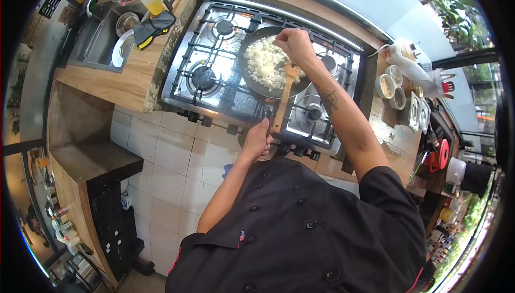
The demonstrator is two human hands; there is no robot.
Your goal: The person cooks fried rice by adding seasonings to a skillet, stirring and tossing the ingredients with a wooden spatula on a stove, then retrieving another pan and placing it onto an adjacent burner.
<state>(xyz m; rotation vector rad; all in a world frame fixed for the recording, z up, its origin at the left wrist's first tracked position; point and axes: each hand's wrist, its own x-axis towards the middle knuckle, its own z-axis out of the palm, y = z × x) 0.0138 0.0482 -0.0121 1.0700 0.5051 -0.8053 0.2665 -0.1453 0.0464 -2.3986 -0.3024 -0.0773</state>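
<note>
A dark frying pan [248,80] stands on the gas stove [230,99], holding chopped white pieces of food [263,63]. My left hand [258,140] is wrapped round the pan's handle at the front of the stove. Over the far side of the pan hangs my right hand [294,43], its fingertips pinched together and pointing down at the food. Whatever is between those fingertips is too small to make out. A wooden spatula [285,101] rests across the pan's near rim, its head by the food and its handle toward me.
Left of the stove are a sink [94,46], a squeeze bottle [150,0] with a red cap and a dark glove [154,29] with yellow parts. To the right, small bowls [385,86] and metal containers [414,111] stand on the wooden counter [389,141].
</note>
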